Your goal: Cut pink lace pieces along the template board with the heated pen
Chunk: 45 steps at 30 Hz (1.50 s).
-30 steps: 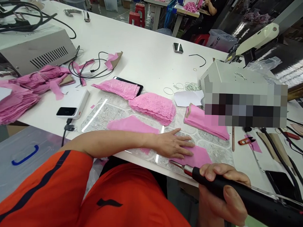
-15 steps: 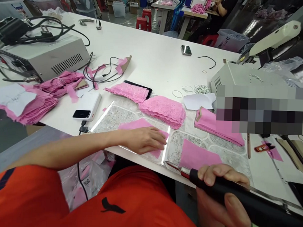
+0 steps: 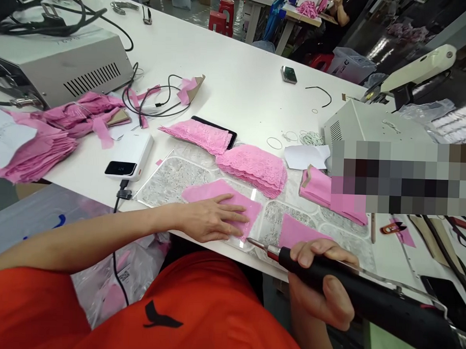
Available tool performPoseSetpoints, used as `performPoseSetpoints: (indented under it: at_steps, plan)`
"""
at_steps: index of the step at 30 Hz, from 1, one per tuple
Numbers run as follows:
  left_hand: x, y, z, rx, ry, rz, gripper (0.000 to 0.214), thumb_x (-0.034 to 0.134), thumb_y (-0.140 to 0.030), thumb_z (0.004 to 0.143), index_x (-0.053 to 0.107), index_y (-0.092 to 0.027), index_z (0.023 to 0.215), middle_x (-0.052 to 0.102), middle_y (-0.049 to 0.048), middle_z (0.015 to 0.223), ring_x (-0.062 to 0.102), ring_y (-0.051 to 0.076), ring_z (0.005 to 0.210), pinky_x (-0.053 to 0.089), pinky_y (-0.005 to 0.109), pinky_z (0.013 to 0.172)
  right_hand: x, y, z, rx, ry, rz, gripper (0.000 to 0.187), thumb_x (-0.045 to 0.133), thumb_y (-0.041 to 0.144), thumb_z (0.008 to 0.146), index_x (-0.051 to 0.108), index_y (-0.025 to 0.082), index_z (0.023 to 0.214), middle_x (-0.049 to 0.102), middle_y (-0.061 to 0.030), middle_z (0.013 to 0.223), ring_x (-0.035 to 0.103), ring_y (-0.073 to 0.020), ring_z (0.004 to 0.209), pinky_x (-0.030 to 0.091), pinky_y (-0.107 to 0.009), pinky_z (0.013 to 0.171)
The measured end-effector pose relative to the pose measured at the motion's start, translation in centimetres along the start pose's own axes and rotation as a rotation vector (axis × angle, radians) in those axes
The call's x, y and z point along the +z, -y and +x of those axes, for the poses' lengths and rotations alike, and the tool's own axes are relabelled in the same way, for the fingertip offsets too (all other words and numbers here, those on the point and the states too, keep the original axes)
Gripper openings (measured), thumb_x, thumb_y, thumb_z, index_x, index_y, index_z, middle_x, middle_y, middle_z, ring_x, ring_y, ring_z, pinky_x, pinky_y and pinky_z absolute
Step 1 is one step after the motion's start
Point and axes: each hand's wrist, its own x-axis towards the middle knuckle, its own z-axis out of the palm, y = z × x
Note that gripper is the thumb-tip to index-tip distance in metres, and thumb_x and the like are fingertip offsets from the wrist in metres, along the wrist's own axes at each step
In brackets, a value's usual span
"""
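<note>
My left hand (image 3: 212, 218) lies flat, fingers stretched out, on a pink fabric piece (image 3: 205, 191) that rests on a clear patterned plate (image 3: 172, 175) at the table's near edge. My right hand (image 3: 323, 284) is wrapped round the black handle of a long tool (image 3: 366, 296). The tool's metal tip (image 3: 259, 245) points left, close to the near edge of the plate, just right of my left fingers. A second pink fabric piece (image 3: 295, 231) lies on the plate, right beside the tip.
Stacks of pink lace (image 3: 254, 166) and pink fabric (image 3: 324, 193) lie behind the plate. A white power bank (image 3: 129, 156), a grey machine box (image 3: 64, 61), cables, rubber bands (image 3: 308, 138) and a phone (image 3: 289, 74) are on the white table. Another person sits at a far table.
My left hand has gone from the right fabric piece to the left one and now lies flat on it. The tool's tip has shifted a little to the left.
</note>
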Motion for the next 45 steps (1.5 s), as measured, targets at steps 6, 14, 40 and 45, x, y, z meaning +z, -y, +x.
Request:
performPoseSetpoints:
  at_steps: [6, 14, 40, 45]
  plan:
    - [0.31, 0.25, -0.13, 0.008, 0.025, 0.050, 0.033, 0.042, -0.025, 0.095, 0.060, -0.024, 0.124, 0.045, 0.0073, 0.144, 0.030, 0.023, 0.140, 0.006, 0.050, 0.117, 0.05, 0.09, 0.10, 0.017, 0.003, 0.002, 0.023, 0.049, 0.022, 0.063, 0.059, 0.019, 0.084, 0.051, -0.0004, 0.076, 0.047, -0.0107, 0.051, 0.042, -0.031, 0.047]
    - [0.29, 0.15, -0.07, 0.002, 0.009, 0.034, 0.033, 0.042, -0.025, 0.096, 0.060, -0.029, 0.123, 0.047, 0.0050, 0.142, 0.033, 0.024, 0.138, 0.008, 0.050, 0.117, 0.41, 0.06, 0.15, 0.015, 0.036, 0.020, 0.023, 0.049, 0.022, 0.065, 0.059, 0.018, 0.086, 0.052, -0.0007, 0.078, 0.048, -0.0103, 0.051, 0.042, -0.031, 0.048]
    - [0.56, 0.27, -0.20, 0.023, -0.016, 0.036, 0.033, 0.040, -0.024, 0.095, 0.062, -0.027, 0.120, 0.049, 0.0061, 0.141, 0.033, 0.024, 0.138, 0.010, 0.050, 0.117, 0.54, 0.09, 0.11, 0.060, 0.139, 0.027, 0.011, 0.056, 0.021, 0.073, 0.055, 0.019, 0.084, 0.053, 0.0007, 0.080, 0.052, -0.0102, 0.058, 0.045, -0.031, 0.053]
    - [0.42, 0.13, -0.13, 0.027, -0.024, 0.045, 0.032, 0.041, -0.027, 0.096, 0.061, -0.024, 0.121, 0.047, 0.0081, 0.142, 0.034, 0.024, 0.138, 0.010, 0.050, 0.117, 0.54, 0.32, 0.38, 0.051, 0.098, 0.025, 0.014, 0.055, 0.023, 0.070, 0.056, 0.019, 0.084, 0.052, 0.0002, 0.079, 0.050, -0.0100, 0.055, 0.044, -0.031, 0.051]
